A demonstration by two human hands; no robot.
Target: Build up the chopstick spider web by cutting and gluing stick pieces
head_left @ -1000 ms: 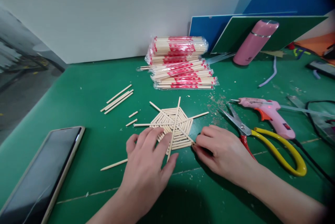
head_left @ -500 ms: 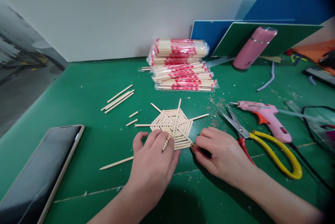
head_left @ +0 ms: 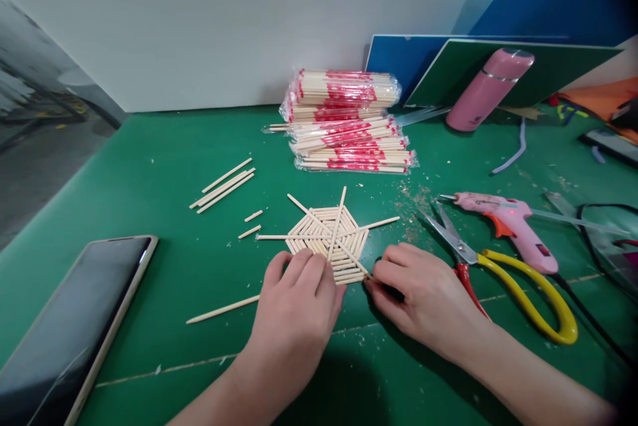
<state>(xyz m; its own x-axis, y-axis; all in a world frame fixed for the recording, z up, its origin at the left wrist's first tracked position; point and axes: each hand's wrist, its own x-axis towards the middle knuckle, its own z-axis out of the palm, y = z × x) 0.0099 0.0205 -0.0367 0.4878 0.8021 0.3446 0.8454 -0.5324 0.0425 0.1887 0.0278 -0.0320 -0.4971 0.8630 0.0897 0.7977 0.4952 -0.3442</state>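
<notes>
A web-shaped piece made of wooden sticks lies flat on the green table, with longer sticks crossing at its middle and shorter ones set in rings. My left hand is closed over its near left edge, fingers bent and pressed on the sticks; the fingertips are partly hidden. At the lower right, my right hand pinches the outer end of one diagonal stick of the web. A pointed loose stick reaches out to the left from beneath my left hand.
Several loose sticks and two short cut pieces lie to the left. Bagged chopsticks are piled behind. Scissors and a pink glue gun lie right, a phone left. A pink bottle leans against boards.
My left hand's fingers have drawn closer together and bent more at the web's near edge. My right hand keeps its pinch. The view has shifted slightly.
</notes>
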